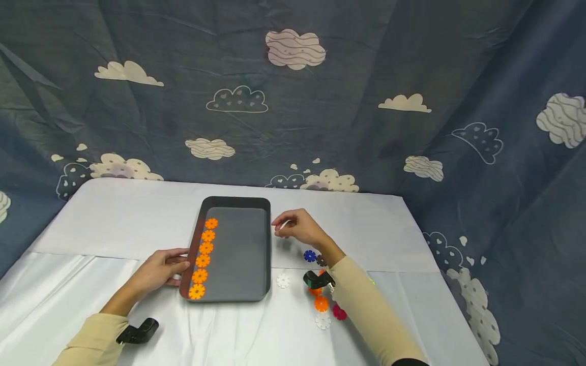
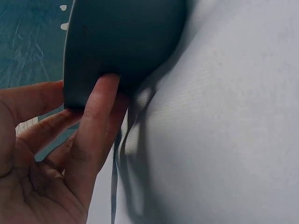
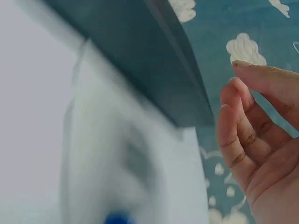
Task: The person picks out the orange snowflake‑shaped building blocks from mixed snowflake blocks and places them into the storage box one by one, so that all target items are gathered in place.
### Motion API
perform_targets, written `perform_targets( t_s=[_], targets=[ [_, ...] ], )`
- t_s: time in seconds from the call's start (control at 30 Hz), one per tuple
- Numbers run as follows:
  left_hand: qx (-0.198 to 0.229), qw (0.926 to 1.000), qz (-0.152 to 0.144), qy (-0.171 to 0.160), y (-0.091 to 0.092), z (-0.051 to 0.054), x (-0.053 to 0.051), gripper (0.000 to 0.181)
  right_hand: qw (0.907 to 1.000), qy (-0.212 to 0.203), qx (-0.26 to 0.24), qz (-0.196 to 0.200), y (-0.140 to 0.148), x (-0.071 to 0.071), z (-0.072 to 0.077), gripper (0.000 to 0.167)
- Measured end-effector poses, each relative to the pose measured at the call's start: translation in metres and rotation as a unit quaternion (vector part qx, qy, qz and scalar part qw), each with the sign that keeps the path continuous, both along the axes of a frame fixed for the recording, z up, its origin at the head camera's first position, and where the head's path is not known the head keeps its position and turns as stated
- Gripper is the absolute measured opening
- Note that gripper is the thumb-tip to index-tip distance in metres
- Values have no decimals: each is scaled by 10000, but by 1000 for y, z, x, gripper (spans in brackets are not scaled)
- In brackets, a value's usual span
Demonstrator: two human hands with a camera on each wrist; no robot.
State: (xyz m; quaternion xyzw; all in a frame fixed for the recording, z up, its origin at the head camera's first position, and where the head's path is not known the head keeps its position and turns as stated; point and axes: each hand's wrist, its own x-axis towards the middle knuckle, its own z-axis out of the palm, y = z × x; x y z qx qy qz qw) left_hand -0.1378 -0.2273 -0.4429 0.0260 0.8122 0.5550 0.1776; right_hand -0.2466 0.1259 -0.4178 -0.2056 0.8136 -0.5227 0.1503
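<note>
The tray (image 1: 238,254) held six orange discs (image 1: 203,261); the left hand (image 1: 157,271), fingers apart, touched its side; the right hand (image 1: 301,227), fingers loosely curled, thumb apart, hung nearby.

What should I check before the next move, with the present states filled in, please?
1. Tray flat on the white cloth: ok.
2. Left hand touching the tray's left side: ok.
3. Six orange flower-shaped pieces in one column along that side: ok.
4. Piece ready in the right hand: not ok, none visible between its fingers.
5. Full count of loose pieces: cannot tell; the right sleeve partly covers them.
</note>
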Motion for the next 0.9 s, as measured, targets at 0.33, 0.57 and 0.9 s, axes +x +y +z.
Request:
perform_targets(
  t_s=[0.33,0.57,0.9],
  targets=[
    [-138,9999,14,44,-1,-3,0,55,9933,-253,1102,-255,66,35,-18,16],
    [-156,9999,-40,45,1,-3,-1,55,9877,-207,1543,-136,104,59,-29,15],
    [-116,9999,-97,60,-1,-2,-1,55,9717,64,2259,-690,110,77,-36,24]
  ],
)
